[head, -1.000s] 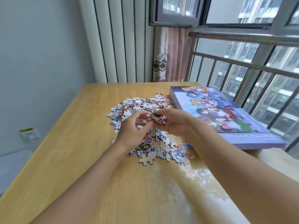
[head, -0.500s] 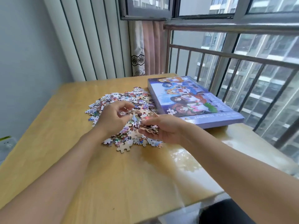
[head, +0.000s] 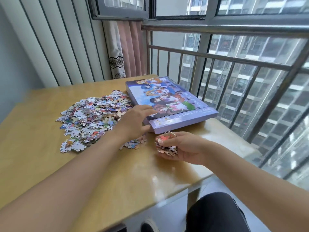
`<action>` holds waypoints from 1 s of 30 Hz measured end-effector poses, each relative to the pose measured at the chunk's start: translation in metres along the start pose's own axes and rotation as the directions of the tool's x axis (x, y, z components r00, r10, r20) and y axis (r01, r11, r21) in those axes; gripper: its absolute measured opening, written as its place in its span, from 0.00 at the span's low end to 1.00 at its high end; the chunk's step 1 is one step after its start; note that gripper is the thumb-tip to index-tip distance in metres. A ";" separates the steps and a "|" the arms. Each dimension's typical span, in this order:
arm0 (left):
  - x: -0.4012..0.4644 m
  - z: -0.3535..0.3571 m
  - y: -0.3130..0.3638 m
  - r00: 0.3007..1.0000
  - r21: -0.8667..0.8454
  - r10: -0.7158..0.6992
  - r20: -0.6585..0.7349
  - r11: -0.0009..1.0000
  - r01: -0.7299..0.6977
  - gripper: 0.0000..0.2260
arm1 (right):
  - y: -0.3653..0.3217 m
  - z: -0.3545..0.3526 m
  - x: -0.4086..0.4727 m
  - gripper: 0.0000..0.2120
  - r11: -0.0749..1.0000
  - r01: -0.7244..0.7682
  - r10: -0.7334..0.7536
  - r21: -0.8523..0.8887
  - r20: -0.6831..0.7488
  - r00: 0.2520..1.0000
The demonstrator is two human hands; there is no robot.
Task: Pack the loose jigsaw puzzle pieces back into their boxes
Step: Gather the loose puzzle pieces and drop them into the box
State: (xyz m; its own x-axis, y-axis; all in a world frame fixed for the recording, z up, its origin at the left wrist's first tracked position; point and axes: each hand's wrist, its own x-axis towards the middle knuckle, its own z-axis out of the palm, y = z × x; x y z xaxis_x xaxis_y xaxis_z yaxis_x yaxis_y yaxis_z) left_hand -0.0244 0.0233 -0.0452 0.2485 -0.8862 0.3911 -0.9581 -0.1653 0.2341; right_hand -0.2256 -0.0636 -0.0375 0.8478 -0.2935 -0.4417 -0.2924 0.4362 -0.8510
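While the glossy tan surface [head: 100,173] carries a ragged heap of loose puzzle pieces [head: 93,118] at left, the flat lilac cardboard puzzle box [head: 168,101] lies closed at right. The left hand [head: 135,121] rests straight fingers on its near corner; the right hand [head: 182,148] cups a handful of pieces [head: 165,144].

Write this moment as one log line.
left hand: touching box corner | right hand: holding puzzle pieces | box: closed | pile: on table

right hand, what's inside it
The right hand cups a small heap of puzzle pieces. The fingers cover the lower pieces, so their number cannot be told.
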 end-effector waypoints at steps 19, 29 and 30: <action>0.060 -0.058 0.031 0.862 -0.519 -0.426 -0.274 0.820 0.241 0.09 | -0.134 -0.010 0.044 0.13 0.796 0.313 -0.072 0.519 -0.432 0.899; 0.076 -0.092 0.026 0.871 -0.654 -0.436 -0.226 0.730 0.196 0.10 | -0.166 0.001 0.062 0.32 0.823 0.294 -0.127 0.486 -0.347 0.929; 0.076 -0.093 0.026 0.868 -0.657 -0.437 -0.235 0.730 0.190 0.09 | -0.168 0.001 0.058 0.27 0.870 0.306 -0.161 0.386 -0.363 0.918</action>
State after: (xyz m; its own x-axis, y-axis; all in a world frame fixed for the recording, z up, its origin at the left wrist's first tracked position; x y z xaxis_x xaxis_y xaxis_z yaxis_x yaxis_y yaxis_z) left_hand -0.0168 -0.0074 0.0735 0.6678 -0.5957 0.4462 -0.5583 -0.0043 0.8297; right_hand -0.1270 -0.1528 0.0804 0.6646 -0.6484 -0.3713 0.1756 0.6186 -0.7658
